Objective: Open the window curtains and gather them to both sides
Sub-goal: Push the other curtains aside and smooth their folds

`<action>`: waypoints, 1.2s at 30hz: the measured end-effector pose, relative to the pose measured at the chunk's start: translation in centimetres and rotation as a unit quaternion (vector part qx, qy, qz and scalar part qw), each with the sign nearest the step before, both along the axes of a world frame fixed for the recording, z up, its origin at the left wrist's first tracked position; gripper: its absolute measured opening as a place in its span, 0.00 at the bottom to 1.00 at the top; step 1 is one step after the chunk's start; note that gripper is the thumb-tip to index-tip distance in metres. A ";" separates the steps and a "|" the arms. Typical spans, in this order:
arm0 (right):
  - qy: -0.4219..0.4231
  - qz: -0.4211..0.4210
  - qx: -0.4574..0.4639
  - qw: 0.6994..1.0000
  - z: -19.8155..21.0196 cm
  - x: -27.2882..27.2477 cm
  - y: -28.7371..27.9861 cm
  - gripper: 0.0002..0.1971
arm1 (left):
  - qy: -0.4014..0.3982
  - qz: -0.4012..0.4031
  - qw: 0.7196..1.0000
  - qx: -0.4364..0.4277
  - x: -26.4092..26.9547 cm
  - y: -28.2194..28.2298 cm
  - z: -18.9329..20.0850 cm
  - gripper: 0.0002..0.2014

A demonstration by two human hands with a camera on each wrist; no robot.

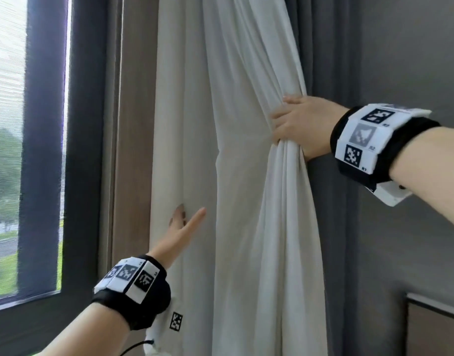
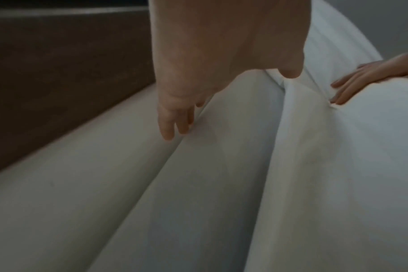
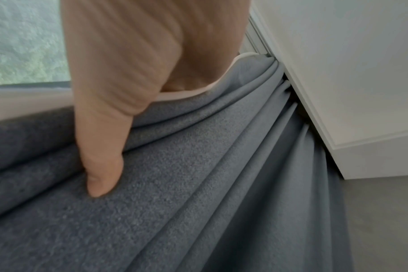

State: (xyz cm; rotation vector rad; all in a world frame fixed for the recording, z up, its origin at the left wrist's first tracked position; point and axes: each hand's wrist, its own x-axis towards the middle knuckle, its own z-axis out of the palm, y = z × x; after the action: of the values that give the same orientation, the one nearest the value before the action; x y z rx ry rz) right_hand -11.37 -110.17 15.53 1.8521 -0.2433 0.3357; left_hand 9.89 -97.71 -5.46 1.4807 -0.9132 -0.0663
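A grey wall point(image 1: 405, 60) fills the right side of the head view, with the top corner of a brown wooden panel point(image 1: 436, 327) low against it. On the left stands a window point(image 1: 7, 150) in a dark frame point(image 1: 40, 176), trees and grass showing blurred beyond the glass. Between window and curtain runs a brown upright strip point(image 1: 133, 150).

The curtain point(image 1: 241, 227) hangs between that strip and the wall — pale off-white lining toward the person, grey cloth point(image 3: 198, 184) on its other face, seen in long folds in the right wrist view. Its upper part is drawn rightward into a pinched bunch, and below the bunch the cloth falls in loose vertical pleats; the left portion hangs flatter.

The right hand point(image 1: 295, 124) clutches the bunched curtain at its right edge, fingers wrapped round the front and the thumb point(image 3: 103, 176) pressed on the grey side. The left hand point(image 1: 180, 227) is lower and further left — fingers point(image 2: 169, 127) straight, tips touching a fold of the lining, gripping nothing. Both wrists wear black bands with printed square markers
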 end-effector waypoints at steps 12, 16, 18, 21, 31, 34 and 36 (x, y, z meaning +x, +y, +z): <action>-0.028 0.037 0.016 0.999 -1.1 4.6 -1.5 0.60 | -0.109 -0.211 0.965 0.110 -3.7 -7.7 -0.7 0.64; -0.006 0.064 -0.026 0.998 -1.5 5.8 -1.3 0.59 | -0.115 -0.161 0.977 0.077 -4.3 -9.9 -0.8 0.65; 0.008 0.050 -0.056 0.997 -1.6 6.3 -1.1 0.56 | -0.105 -0.143 0.983 0.052 -4.2 -10.6 -0.9 0.64; 0.031 0.008 -0.098 0.995 -1.6 6.9 -1.1 0.55 | -0.090 -0.135 0.986 0.022 -3.9 -11.3 -1.0 0.60; 0.038 -0.031 -0.094 0.994 -0.9 8.5 -4.0 0.48 | -0.088 -0.175 0.981 0.006 -2.1 -13.1 -0.9 0.47; 0.029 -0.049 -0.084 0.995 -0.9 8.6 -5.3 0.48 | -0.098 -0.180 0.979 0.019 -1.4 -13.9 -0.8 0.46; 0.020 -0.051 -0.077 0.995 -0.9 8.7 -6.3 0.50 | -0.100 -0.177 0.979 0.027 -0.9 -14.8 -0.7 0.47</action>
State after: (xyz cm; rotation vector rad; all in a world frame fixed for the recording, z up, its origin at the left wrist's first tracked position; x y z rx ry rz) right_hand -2.65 -116.46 14.65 1.6855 -0.2755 0.2392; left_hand 9.02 -112.48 -6.19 1.3765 -1.3429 -0.2068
